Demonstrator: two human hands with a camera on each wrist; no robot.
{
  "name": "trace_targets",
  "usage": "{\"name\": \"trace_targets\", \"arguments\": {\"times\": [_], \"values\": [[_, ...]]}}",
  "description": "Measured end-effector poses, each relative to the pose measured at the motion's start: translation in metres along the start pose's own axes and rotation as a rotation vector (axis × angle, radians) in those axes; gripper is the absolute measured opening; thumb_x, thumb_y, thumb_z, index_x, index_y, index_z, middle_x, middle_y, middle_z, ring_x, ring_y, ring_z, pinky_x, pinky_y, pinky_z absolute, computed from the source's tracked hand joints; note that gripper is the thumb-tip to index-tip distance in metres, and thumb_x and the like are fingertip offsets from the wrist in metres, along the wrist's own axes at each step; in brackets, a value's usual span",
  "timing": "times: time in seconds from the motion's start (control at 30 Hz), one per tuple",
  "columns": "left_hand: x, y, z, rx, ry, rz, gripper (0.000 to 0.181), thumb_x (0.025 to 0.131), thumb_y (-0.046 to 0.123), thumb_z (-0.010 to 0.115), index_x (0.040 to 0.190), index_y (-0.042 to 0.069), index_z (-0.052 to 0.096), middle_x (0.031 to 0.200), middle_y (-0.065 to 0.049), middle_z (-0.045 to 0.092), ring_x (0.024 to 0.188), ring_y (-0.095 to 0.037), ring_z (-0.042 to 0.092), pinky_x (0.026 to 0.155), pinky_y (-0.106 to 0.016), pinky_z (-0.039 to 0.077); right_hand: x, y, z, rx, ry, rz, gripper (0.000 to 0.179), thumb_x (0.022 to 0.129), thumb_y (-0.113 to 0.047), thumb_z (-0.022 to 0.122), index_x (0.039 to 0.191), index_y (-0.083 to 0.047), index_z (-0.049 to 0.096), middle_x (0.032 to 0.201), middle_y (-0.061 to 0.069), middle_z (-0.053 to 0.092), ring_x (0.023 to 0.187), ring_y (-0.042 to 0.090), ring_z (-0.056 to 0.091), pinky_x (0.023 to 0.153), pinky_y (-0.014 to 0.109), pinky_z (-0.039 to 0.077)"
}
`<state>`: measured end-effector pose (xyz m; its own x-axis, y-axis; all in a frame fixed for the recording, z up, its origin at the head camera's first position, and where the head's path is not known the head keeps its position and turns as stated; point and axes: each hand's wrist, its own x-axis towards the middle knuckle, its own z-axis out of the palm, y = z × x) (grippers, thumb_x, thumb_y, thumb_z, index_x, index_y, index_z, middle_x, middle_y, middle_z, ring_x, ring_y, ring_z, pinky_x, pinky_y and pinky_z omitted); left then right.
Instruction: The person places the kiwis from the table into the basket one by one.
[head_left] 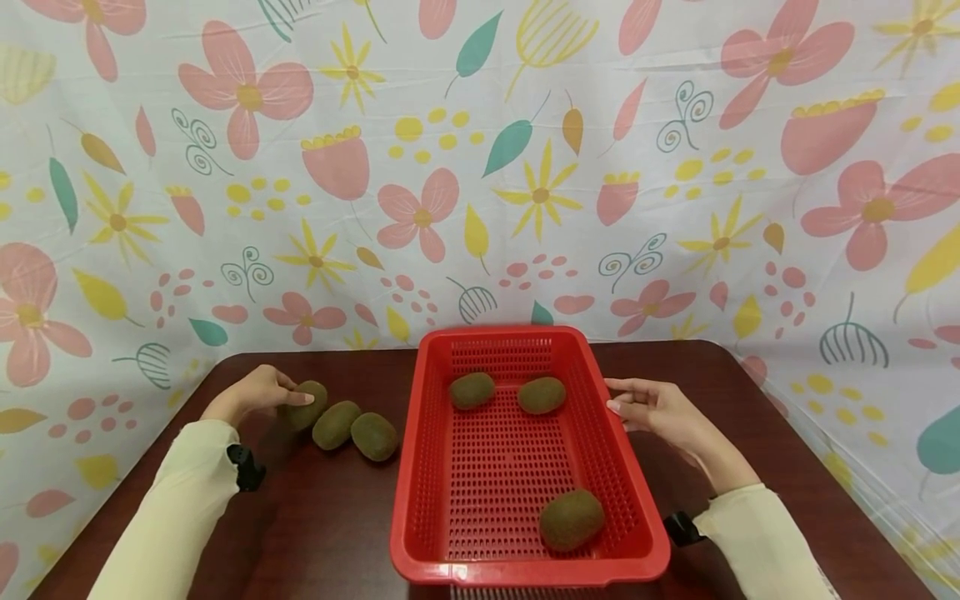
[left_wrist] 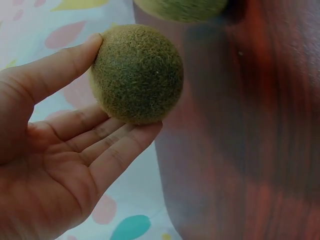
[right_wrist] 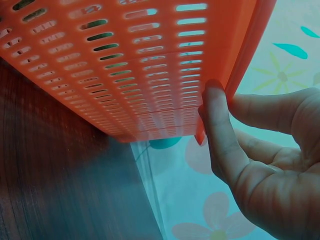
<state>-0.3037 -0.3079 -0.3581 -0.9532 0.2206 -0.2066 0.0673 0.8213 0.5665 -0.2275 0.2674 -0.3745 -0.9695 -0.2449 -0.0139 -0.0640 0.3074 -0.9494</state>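
My left hand (head_left: 258,393) pinches a brown fuzzy kiwi (left_wrist: 137,75) between thumb and fingertips, at the left of the table. Beside it lie two more kiwis on the wood, one kiwi (head_left: 337,426) close by and another kiwi (head_left: 374,437) nearer the basket. A red plastic basket (head_left: 405,492) with slotted walls stands in the middle. Inside it are a kiwi (head_left: 472,390) at the back left, a kiwi (head_left: 542,395) at the back right and a kiwi (head_left: 572,520) at the front right. My right hand (head_left: 663,417) holds the basket's right rim, thumb and fingers on either side of it.
The dark brown wooden table (head_left: 322,533) reaches back to a white cloth (head_left: 525,250) printed with flowers and leaves, which hangs behind it and along both sides. A black band (head_left: 245,467) sits on the left wrist, and another black band (head_left: 682,528) on the right.
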Motion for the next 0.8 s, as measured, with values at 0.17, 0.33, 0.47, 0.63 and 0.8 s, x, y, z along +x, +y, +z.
{"name": "trace_targets", "arguments": {"times": [0.17,0.33,0.47,0.63,0.8], "values": [[0.0,0.013,-0.007,-0.01,0.01,-0.001,0.055,0.087,0.03,0.072,0.114,-0.016,0.062,0.101,-0.022,0.069,0.088,-0.027,0.066,0.078,-0.043,0.054,-0.001,-0.001,0.0,0.001,0.001,0.0,0.058,0.094,-0.017,0.064,0.14,0.009,0.041,0.102,0.016,0.064,0.087,0.018,0.067,0.079,0.038,0.056],[0.001,0.03,-0.013,-0.008,0.009,0.011,0.057,0.087,0.031,0.071,0.118,-0.016,0.06,0.091,-0.013,0.071,0.08,-0.021,0.064,0.075,-0.04,0.053,-0.002,-0.001,0.0,-0.003,0.001,-0.001,0.058,0.094,-0.018,0.064,0.14,0.009,0.041,0.101,0.017,0.064,0.087,0.018,0.066,0.079,0.037,0.056],[0.003,0.043,-0.016,-0.016,0.013,0.014,0.058,0.087,0.032,0.071,0.12,-0.014,0.06,0.084,-0.01,0.069,0.072,-0.017,0.061,0.075,-0.039,0.053,-0.001,-0.001,0.0,-0.003,-0.001,0.0,0.059,0.094,-0.018,0.064,0.14,0.009,0.041,0.101,0.016,0.064,0.087,0.018,0.066,0.079,0.037,0.056],[0.006,0.06,-0.018,-0.02,0.021,0.015,0.041,0.088,0.033,0.071,0.101,-0.006,0.069,0.096,-0.02,0.067,0.09,-0.029,0.065,0.079,-0.041,0.054,0.0,-0.001,0.0,-0.001,-0.004,-0.003,0.058,0.094,-0.017,0.064,0.14,0.01,0.04,0.101,0.016,0.064,0.087,0.018,0.067,0.079,0.038,0.056],[0.01,0.079,-0.018,-0.072,0.009,0.048,0.047,0.09,0.029,0.069,0.113,-0.011,0.064,0.11,-0.027,0.063,0.098,-0.036,0.064,0.084,-0.044,0.053,0.001,-0.001,0.0,0.008,-0.009,-0.011,0.058,0.094,-0.016,0.063,0.14,0.011,0.04,0.102,0.016,0.065,0.087,0.017,0.066,0.079,0.037,0.056]]}}
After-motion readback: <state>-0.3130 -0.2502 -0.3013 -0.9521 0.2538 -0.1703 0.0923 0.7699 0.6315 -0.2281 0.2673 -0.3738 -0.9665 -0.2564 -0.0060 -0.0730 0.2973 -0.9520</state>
